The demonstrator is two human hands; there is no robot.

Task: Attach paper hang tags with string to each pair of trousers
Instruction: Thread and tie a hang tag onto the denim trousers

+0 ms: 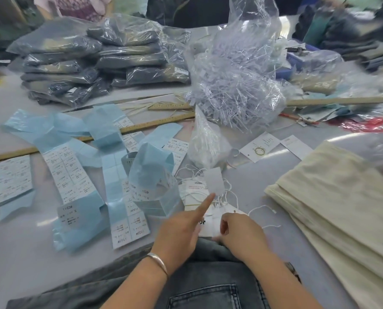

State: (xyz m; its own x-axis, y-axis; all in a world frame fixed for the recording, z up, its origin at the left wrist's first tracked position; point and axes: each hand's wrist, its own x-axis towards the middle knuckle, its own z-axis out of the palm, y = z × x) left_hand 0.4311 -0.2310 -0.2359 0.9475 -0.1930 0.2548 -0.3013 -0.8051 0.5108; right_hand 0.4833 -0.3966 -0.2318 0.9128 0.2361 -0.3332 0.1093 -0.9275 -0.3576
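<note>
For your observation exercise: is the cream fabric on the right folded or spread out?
Folded. The cream ribbed fabric lies in stacked layers, with several edges showing along its left side.

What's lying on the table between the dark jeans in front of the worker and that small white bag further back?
In the head view, a loose pile of paper hang tags tangled with white string.

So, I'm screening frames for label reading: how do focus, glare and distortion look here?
Head view: the sticker sheets near centre are fairly sharp; the far edges smear with blur; glare streaks the bagged trousers and table; the wide lens bows the long ruler; the left hand is slightly soft.
</note>
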